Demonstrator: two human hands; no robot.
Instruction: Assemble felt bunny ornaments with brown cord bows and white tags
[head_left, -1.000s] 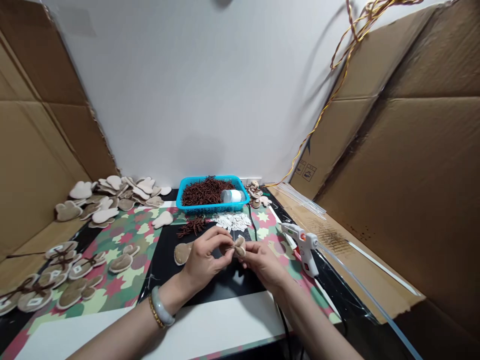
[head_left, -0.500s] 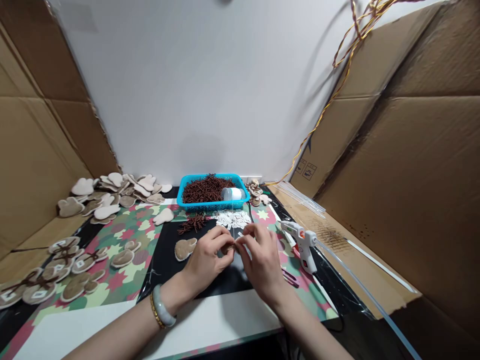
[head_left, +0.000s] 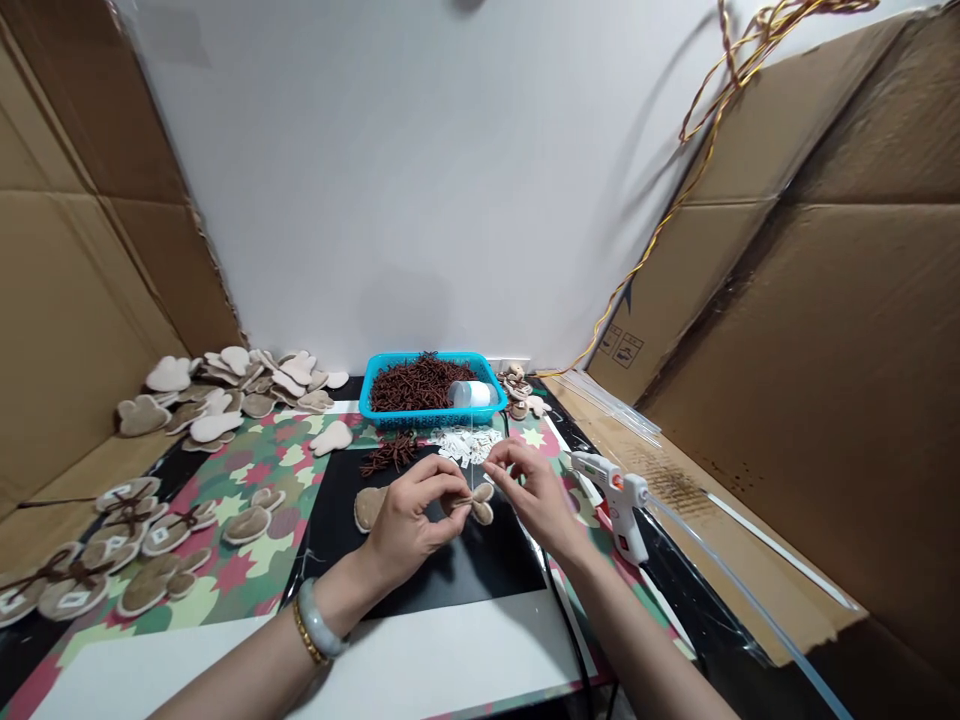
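My left hand (head_left: 420,505) pinches a small beige felt piece (head_left: 482,504) with two rounded lobes that stick out to the right of the fingertips. Just right of it, my right hand (head_left: 531,492) has its thumb and forefinger close together; anything between them is too small to make out. A thin white thread (head_left: 472,445) rises from the felt piece toward the basket. Partly behind my left hand, another beige felt piece (head_left: 367,508) lies on the black mat (head_left: 480,570).
A blue basket (head_left: 442,417) holds brown bows and a white spool. Brown bows (head_left: 388,453) and white tags (head_left: 466,445) lie before it. A glue gun (head_left: 616,500) stands at the right. Felt pieces (head_left: 217,405) are piled at the left, with several bow-tied ones nearer.
My right hand has moved away from my left hand to the right, exposing the lobes of the held felt piece. The view has shifted slightly.
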